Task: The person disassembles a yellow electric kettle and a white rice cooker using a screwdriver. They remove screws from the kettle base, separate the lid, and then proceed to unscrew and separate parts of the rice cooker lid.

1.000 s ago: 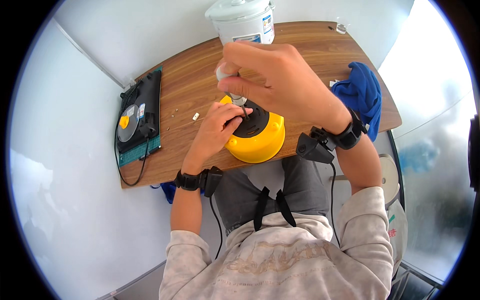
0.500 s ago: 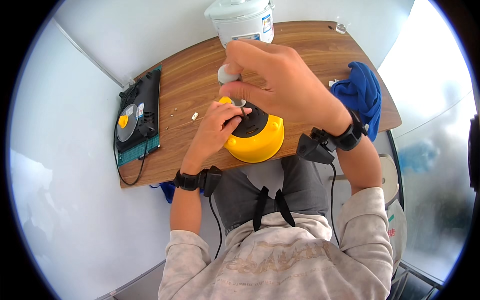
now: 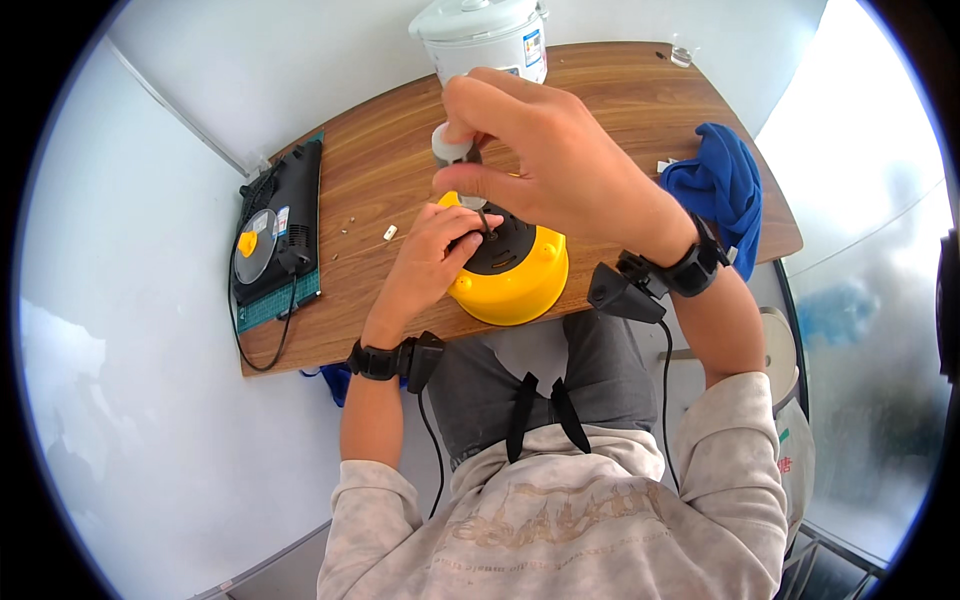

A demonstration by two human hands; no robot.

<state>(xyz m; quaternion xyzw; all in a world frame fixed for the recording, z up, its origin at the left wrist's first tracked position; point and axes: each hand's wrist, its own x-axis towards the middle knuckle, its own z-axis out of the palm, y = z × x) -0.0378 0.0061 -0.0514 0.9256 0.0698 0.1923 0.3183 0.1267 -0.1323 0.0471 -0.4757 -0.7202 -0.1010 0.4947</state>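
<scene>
A round yellow appliance [image 3: 515,295] with a black slotted base facing up sits at the table's near edge. Above it, my right hand [image 3: 545,140] is closed around the grey and clear handle of a screwdriver [image 3: 455,150]. The shaft slants down to the black base [image 3: 505,258], its tip beside my left fingers. My left hand [image 3: 425,255] lies over the appliance's left side, index finger and thumb bent in around the lower shaft. The tip and whatever it meets are partly hidden by these fingers.
A white rice cooker [image 3: 480,45] stands at the back. On the left, a black appliance [image 3: 285,220] with a cord rests on a green mat [image 3: 305,285]. A blue cloth [image 3: 715,190] lies at right. Small bits, including a white piece [image 3: 390,232], lie left of my hand.
My right hand and the screwdriver handle have shifted slightly up and left, and the handle has tilted a little. My left hand and the yellow appliance stay in place.
</scene>
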